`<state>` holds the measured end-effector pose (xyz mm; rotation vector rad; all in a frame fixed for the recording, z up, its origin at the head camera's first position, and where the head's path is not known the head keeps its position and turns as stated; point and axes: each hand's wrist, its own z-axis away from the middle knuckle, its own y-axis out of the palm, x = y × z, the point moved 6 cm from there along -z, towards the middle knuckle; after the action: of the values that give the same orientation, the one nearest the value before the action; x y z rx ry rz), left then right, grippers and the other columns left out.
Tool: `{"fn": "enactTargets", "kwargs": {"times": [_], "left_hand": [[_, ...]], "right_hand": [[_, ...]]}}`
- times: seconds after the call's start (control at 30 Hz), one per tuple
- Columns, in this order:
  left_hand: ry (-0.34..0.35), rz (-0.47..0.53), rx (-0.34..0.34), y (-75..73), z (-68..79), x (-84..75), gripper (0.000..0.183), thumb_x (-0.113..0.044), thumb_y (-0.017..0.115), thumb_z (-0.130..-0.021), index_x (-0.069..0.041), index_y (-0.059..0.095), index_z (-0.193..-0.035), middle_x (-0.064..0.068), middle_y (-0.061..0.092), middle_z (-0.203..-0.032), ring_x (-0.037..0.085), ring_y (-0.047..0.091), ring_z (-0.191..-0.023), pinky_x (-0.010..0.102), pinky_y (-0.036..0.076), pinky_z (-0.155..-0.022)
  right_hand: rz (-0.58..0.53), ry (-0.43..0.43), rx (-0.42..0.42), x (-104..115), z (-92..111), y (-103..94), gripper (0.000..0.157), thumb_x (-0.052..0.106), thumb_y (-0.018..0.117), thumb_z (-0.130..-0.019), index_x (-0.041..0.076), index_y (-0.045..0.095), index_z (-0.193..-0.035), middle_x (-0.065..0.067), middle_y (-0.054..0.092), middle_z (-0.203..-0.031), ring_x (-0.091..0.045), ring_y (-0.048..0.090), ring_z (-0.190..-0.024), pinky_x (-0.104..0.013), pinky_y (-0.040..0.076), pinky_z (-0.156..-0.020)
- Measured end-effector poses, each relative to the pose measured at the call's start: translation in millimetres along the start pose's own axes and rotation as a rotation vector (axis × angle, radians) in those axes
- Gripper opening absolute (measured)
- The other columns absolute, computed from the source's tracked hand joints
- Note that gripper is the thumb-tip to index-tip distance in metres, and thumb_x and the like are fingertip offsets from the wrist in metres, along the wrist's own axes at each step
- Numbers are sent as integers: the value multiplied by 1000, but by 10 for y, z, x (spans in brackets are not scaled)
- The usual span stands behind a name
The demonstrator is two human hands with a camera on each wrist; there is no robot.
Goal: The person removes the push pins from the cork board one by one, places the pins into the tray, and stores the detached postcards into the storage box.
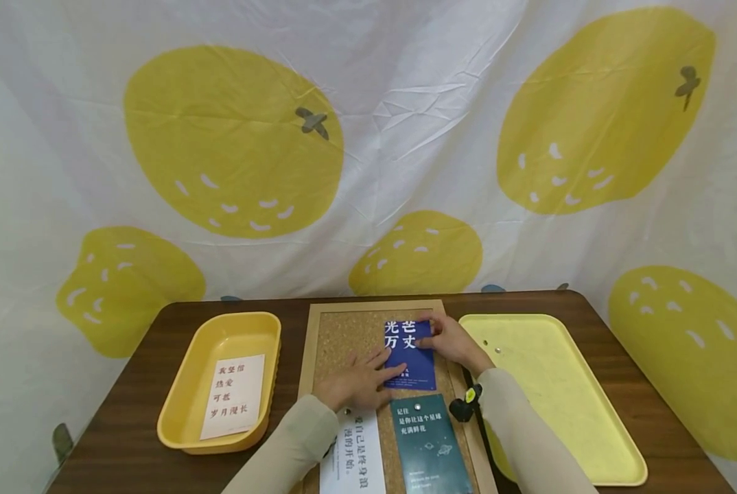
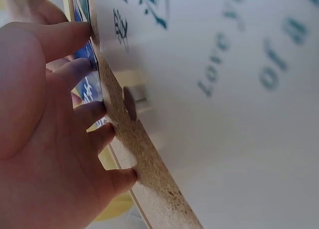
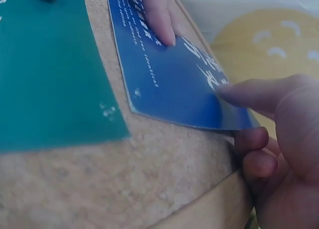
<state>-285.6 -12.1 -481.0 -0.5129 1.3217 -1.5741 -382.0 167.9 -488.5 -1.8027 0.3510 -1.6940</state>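
A blue card with white characters lies on the upper right of a cork board. My right hand pinches its far right corner; in the right wrist view the thumb is on top and curled fingers sit at the edge below. My left hand is spread, its fingertips resting on the card's left side and the cork. Nearer me on the board are a green card with a pin at its top and a white card, pinned at its far end.
To the left, a yellow basket holds a white card with red-brown characters. On the right a pale yellow tray carries a few small pins. All stand on a dark wooden table, with a lemon-print cloth behind.
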Motion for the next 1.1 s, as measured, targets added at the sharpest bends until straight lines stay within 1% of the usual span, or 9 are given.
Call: {"fn": "enactTargets", "kwargs": {"times": [0.1,0.2,0.27,0.4,0.5,0.73,0.8,1.1], "left_hand": [[1,-1,-2,5,-6,-6,56,-42,49,-102,-42,30,-154,-5,12,-167,18,6,-154,51,5,-123],[4,-4,-5,9,-13,-9,56,-42,49,-102,-42,29,-155,-5,12,-167,17,6,-154,51,5,-123],[9,-6,-5,10,-17,-11,56,-43,49,-102,-42,29,-155,-5,12,-167,17,6,-154,51,5,-123],[19,1,-5,13,-17,-10,56,-43,48,-102,-41,29,-155,-4,11,-167,19,5,-154,52,5,-123],[30,13,-11,11,-15,-1,57,-42,49,-102,-39,29,-155,-2,11,-167,20,5,-154,53,5,-123],[38,47,-24,-7,-1,-7,57,-40,50,-102,-38,31,-155,-1,13,-167,22,6,-154,53,5,-123],[36,55,-25,-2,-5,3,57,-40,50,-102,-38,31,-155,-1,13,-167,22,6,-154,53,5,-123],[43,41,-56,16,-10,20,57,-41,50,-102,-38,30,-155,-2,12,-167,21,6,-154,53,5,-123]], "right_hand": [[4,-33,-4,10,31,-7,40,11,77,-85,11,67,-124,-8,64,-92,-21,54,-83,-33,41,-74],[-12,-40,1,11,55,-12,36,11,77,-85,11,70,-120,-6,60,-85,-21,50,-78,-32,37,-69],[-25,-39,-1,4,66,-12,33,12,76,-85,11,72,-118,-6,59,-84,-21,49,-77,-32,35,-68],[-21,-48,-4,-23,64,6,30,14,77,-86,12,74,-116,-6,66,-95,-20,49,-79,-31,36,-70],[-2,-54,-9,-35,50,23,29,14,77,-86,14,74,-115,-6,68,-101,-19,50,-81,-31,36,-72],[7,-50,-22,-29,40,23,28,12,77,-85,13,74,-113,-5,64,-88,-20,49,-78,-32,36,-70],[0,-48,-23,-22,44,26,28,11,77,-85,12,74,-113,-5,63,-88,-20,49,-78,-31,36,-69],[-11,-43,-34,-22,55,26,27,11,77,-85,9,74,-112,-5,58,-79,-19,48,-73,-30,35,-67]]}}
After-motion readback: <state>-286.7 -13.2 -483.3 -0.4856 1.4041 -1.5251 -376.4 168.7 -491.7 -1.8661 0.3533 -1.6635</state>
